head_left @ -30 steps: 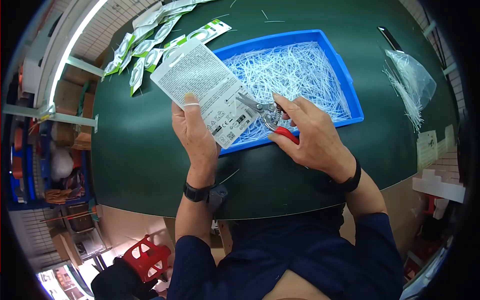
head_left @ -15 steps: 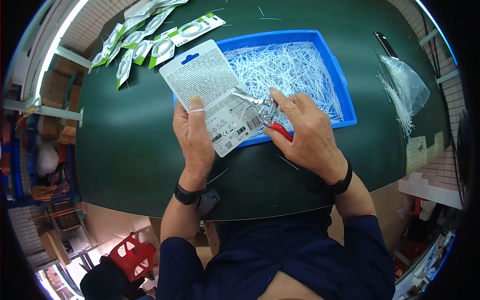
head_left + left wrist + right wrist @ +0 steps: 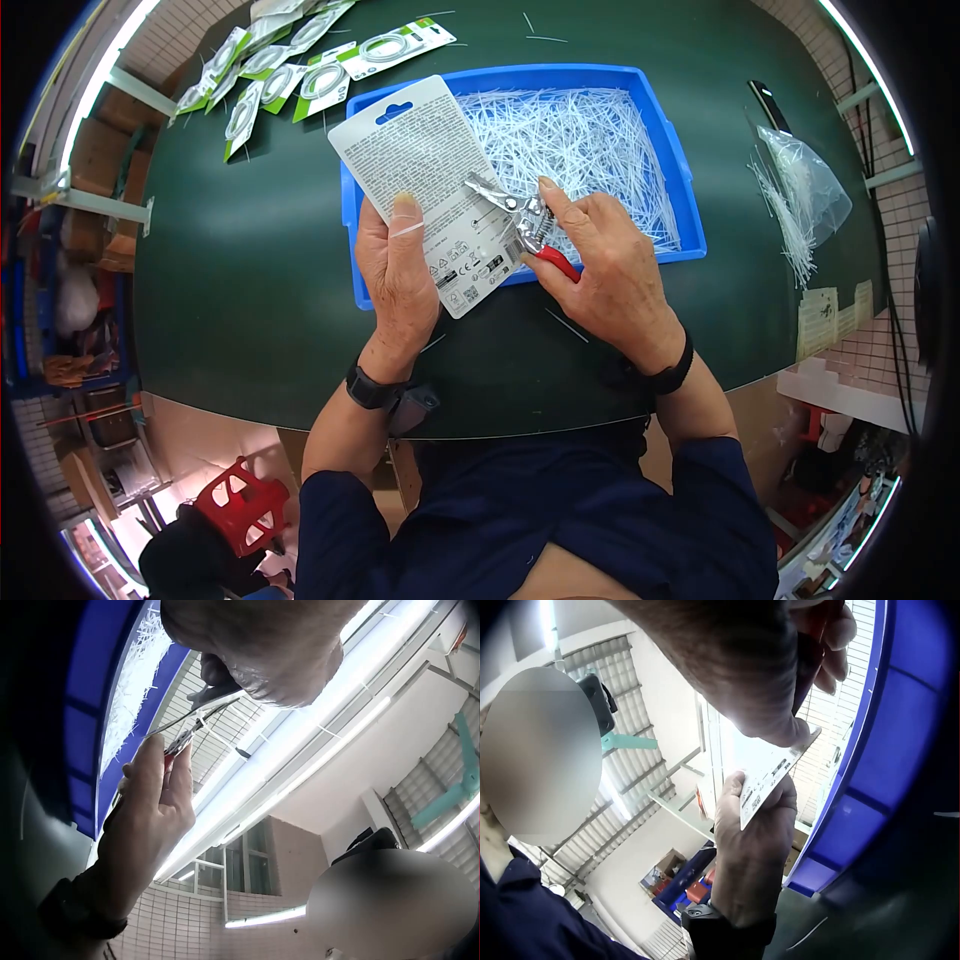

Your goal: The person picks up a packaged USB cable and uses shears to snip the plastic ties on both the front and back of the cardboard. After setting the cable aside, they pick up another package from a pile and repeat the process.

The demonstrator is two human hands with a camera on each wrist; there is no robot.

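My left hand (image 3: 397,275) grips a white printed packaging card (image 3: 415,140), thumb across its front, with a hang hole at the top. A thin white strip (image 3: 406,229) crosses the thumb just below its tip. In my right hand (image 3: 610,265) are small pruning shears with a red handle (image 3: 558,262) and a coiled spring. Their metal blades (image 3: 498,196) overlap the card's right half in the head view. From the right wrist view, the card (image 3: 769,780) appears tilted, held low by the left hand (image 3: 754,829).
Behind the card, a blue tray (image 3: 683,190) is full of cut white plastic strips (image 3: 570,140). Several green-and-white packs with coiled cables (image 3: 325,82) lie at the back left. On the right are a clear bag (image 3: 815,190) of strips and a black-handled tool (image 3: 768,105).
The card has turned more upright and its hang hole now shows fully. The shears stay over its right half. The head view has shifted a little.
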